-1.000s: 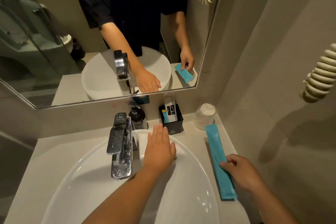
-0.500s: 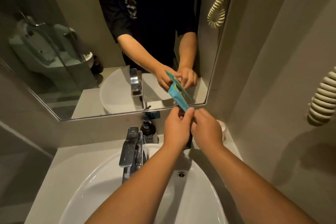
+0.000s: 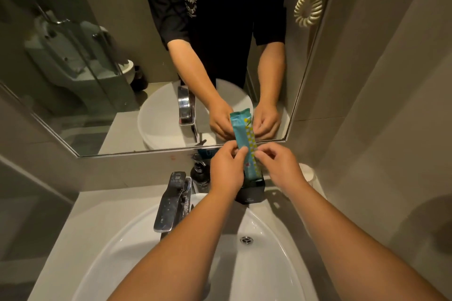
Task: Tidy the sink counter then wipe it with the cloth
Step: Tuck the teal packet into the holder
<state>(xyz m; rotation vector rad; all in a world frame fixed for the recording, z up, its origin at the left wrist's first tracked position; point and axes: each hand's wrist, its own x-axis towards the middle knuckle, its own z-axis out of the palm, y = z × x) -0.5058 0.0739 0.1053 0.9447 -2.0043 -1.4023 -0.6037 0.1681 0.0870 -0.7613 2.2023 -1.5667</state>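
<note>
Left hand (image 3: 226, 170) and right hand (image 3: 281, 166) both pinching an upright teal sachet (image 3: 245, 135) above the black holder box (image 3: 252, 193) at the counter's (image 3: 102, 205) back edge, sachet print and box logo unreadable, chrome faucet (image 3: 172, 200) left of it.

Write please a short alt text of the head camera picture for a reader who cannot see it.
Both hands, left hand and right hand, hold a blue packet upright over a black box behind a white sink. A tap stands left of the hands, and a mirror reflects the person.
</note>
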